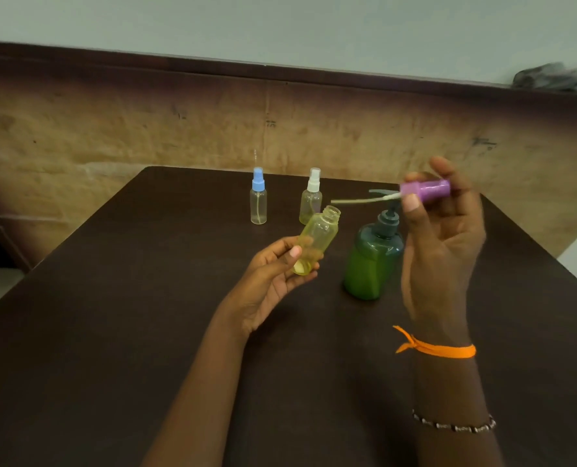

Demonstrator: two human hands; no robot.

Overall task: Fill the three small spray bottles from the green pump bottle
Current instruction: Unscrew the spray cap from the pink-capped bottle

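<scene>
Three small spray bottles are in play, and none looks full yet. The left hand (273,274) grips an uncapped yellowish bottle (315,244) round its lower half, tilted with its open neck up and to the right; only a little pale liquid sits at its base. The right hand (445,237) pinches the purple sprayer (425,190) between thumb and fingers, its thin dip tube (358,201) sticking out to the left. On the bench (145,332), the blue-capped bottle (258,200) stands clear and seemingly empty; the white-capped bottle (310,198) has a yellow tint, though how full it is I cannot tell. Both are capped and stand well apart from the hands. The pump bottle (371,261) stands just right of the held bottle, squat, translucent green plastic with a dark pump head. I judge that most filling remains. All bottles are smooth, round-shouldered clear plastic; the bench is dark and matte
</scene>
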